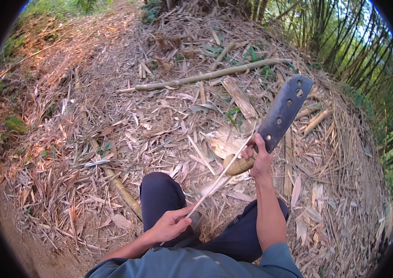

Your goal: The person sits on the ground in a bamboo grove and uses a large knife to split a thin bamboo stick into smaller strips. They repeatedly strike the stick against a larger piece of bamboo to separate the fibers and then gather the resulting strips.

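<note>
My left hand (173, 225) is closed around the lower part of a thin pale bamboo strip (216, 184), over my lap. From there the strip slants up and to the right, its far end passing the cleaver's lower edge. My right hand (260, 160) grips a cleaver (283, 111) with a broad dark blade pierced by several round holes. The blade points up and to the right, away from me. A rounded yellow-brown piece (238, 166) sticks out left of my right hand, behind the strip; whether it is the cleaver's handle I cannot tell.
Dry bamboo leaves and shavings cover the ground. A long bamboo pole (205, 77) lies across the far side, and another pole (122, 191) lies left of my knee. A flat piece of wood (239, 98) rests ahead. Bamboo stalks (344, 46) stand at the far right.
</note>
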Demonstrator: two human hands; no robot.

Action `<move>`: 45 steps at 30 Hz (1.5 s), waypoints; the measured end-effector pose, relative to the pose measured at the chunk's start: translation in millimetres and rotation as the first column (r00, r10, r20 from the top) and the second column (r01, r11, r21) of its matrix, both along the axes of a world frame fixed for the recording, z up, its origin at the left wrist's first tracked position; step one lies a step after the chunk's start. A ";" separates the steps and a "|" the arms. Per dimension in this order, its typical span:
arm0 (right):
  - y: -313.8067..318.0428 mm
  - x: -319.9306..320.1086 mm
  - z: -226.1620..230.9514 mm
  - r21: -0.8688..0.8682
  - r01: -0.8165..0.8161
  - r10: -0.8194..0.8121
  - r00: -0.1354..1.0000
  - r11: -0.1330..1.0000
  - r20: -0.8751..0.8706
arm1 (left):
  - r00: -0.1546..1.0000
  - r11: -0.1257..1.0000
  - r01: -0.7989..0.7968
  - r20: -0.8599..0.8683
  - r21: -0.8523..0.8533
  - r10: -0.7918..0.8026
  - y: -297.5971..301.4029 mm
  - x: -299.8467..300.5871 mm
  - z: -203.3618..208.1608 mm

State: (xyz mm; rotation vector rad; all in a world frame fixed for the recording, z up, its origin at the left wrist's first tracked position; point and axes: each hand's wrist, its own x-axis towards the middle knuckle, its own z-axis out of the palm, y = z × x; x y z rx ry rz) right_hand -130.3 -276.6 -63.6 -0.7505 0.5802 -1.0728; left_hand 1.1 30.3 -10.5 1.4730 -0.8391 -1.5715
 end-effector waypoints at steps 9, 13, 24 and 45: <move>5.5 -4.2 -3.4 -0.059 -0.079 0.076 0.996 0.995 -0.051 | 0.998 0.985 -0.059 -0.029 -0.163 0.055 -32.4 -23.5 0.0; 19.4 2.2 3.6 -0.250 -0.077 -0.030 0.917 0.965 -0.399 | 0.932 0.962 -0.254 -0.290 -0.101 0.216 -51.3 -13.3 -6.3; 49.3 14.8 1.4 -0.857 -0.451 -0.555 0.659 0.249 -0.508 | 0.833 0.910 -0.415 -0.397 0.011 0.385 -45.7 10.8 14.0; 15.9 26.2 -23.4 -0.568 -0.458 -0.412 0.400 0.684 -0.819 | 0.866 0.897 -0.439 -0.240 0.058 0.439 -14.7 10.2 31.7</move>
